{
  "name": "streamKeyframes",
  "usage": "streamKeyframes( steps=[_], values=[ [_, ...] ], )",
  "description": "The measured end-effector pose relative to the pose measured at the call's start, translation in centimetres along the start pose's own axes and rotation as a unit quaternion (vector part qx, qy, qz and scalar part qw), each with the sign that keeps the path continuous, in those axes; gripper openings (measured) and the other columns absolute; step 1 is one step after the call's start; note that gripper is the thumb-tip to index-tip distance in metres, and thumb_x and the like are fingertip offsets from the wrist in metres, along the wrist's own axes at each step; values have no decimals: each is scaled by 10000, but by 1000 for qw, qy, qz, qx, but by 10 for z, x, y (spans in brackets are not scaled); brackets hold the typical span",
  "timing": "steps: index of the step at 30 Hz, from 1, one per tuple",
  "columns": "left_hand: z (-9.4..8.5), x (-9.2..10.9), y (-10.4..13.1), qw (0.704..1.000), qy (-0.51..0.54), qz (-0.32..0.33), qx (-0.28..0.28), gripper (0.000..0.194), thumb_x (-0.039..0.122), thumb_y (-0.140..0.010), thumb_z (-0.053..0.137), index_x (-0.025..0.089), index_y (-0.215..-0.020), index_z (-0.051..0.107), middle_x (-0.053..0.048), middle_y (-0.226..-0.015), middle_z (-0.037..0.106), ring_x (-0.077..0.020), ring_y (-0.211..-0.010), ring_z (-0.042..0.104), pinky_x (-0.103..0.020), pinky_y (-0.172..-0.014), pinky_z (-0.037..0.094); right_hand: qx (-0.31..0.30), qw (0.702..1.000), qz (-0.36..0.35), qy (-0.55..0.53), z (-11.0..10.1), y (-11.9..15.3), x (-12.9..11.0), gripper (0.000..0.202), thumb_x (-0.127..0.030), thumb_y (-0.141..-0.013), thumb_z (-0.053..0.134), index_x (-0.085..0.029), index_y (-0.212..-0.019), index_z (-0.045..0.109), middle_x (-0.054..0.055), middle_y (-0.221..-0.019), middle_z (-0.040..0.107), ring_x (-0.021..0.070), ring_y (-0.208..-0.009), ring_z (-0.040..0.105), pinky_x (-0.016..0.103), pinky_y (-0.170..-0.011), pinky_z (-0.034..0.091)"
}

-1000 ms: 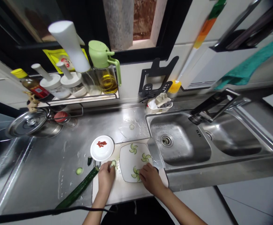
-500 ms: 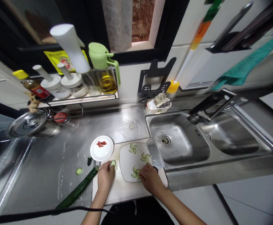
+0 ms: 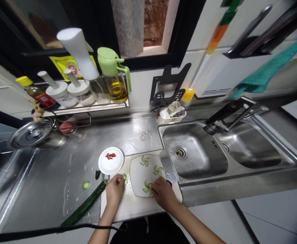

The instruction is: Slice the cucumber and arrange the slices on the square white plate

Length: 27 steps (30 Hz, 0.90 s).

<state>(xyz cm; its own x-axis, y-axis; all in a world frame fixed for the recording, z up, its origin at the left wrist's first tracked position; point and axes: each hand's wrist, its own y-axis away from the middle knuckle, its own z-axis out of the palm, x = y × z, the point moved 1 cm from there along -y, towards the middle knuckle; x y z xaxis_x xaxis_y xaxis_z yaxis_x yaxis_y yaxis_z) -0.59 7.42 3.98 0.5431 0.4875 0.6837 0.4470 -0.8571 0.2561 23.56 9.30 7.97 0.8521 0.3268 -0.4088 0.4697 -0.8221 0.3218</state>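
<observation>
open: near middle of cutting board; left: cucumber, round plate; ahead: square plate; right: knife

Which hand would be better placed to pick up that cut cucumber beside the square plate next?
Probably the left hand: it is right at the cut cucumber. The right hand is at the opposite side of the square plate, by the lowest cucumber pinwheel.

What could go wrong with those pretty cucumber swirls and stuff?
The right hand is right up against the lowest swirl, so a small slip might push its slices out of shape. What looks like a wide knife lies close to that hand, so a careless move could mean a cut. The long cucumber is round and might roll if the left hand bumps it.
</observation>
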Motion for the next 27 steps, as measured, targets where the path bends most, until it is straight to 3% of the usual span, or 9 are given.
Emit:
streamKeyframes(
  steps=[5,9,11,13,17,19,22,27],
  values=[
    [-3,2,1,996,82,-30,-18,275,416,-691,617,182,-808,702,-34,-750,707,-163,-660,613,-255,-630,452,19,998,-4,-64,5,-8,0,169,-167,-855,504,-191,-762,643,42,-811,629,192,-882,543,303,-793,385],
    [-1,19,6,972,197,-52,-121,400,522,-609,702,145,-742,677,-5,-614,637,-110,-550,528,-224,-551,399,82,981,-16,-175,8,-23,-8,107,-155,-793,573,-192,-837,664,36,-846,666,191,-875,570,333,-858,395],
    [0,31,9,954,241,-62,-167,412,522,-583,731,140,-725,669,11,-586,611,-91,-525,498,-215,-536,374,105,967,-20,-232,5,-33,-14,180,-171,-765,615,-195,-934,674,48,-930,687,202,-921,580,346,-875,399],
    [2,43,12,938,274,-62,-205,388,496,-591,743,142,-737,674,3,-624,629,-94,-560,520,-216,-561,384,96,956,-10,-279,-1,-42,-20,174,-185,-760,626,-198,-923,682,49,-941,698,200,-927,591,331,-856,413],
    [4,55,15,911,321,-99,-238,380,471,-611,749,138,-778,670,11,-620,603,-81,-548,501,-200,-524,353,49,945,24,-323,-13,-54,-27,75,-194,-769,598,-202,-737,665,7,-767,689,159,-771,610,269,-737,436],
    [7,54,15,885,361,-164,-244,398,484,-627,744,131,-777,636,41,-573,537,-44,-484,428,-171,-460,280,44,943,20,-329,-18,-56,-27,86,-197,-772,590,-201,-718,656,-3,-737,680,147,-735,605,254,-708,434],
    [11,50,17,817,424,-288,-265,404,491,-674,727,141,-803,571,61,-564,490,-13,-430,375,-136,-406,200,33,941,8,-337,-22,-55,-25,94,-197,-772,584,-203,-710,655,-13,-733,678,140,-730,600,242,-689,429],
    [20,49,19,718,490,-388,-307,283,384,-786,669,140,-876,558,26,-615,538,-26,-455,474,-108,-394,302,10,934,-33,-355,-29,-56,-23,100,-159,-747,586,-205,-739,674,-17,-750,676,141,-767,600,238,-696,420]
  ],
)
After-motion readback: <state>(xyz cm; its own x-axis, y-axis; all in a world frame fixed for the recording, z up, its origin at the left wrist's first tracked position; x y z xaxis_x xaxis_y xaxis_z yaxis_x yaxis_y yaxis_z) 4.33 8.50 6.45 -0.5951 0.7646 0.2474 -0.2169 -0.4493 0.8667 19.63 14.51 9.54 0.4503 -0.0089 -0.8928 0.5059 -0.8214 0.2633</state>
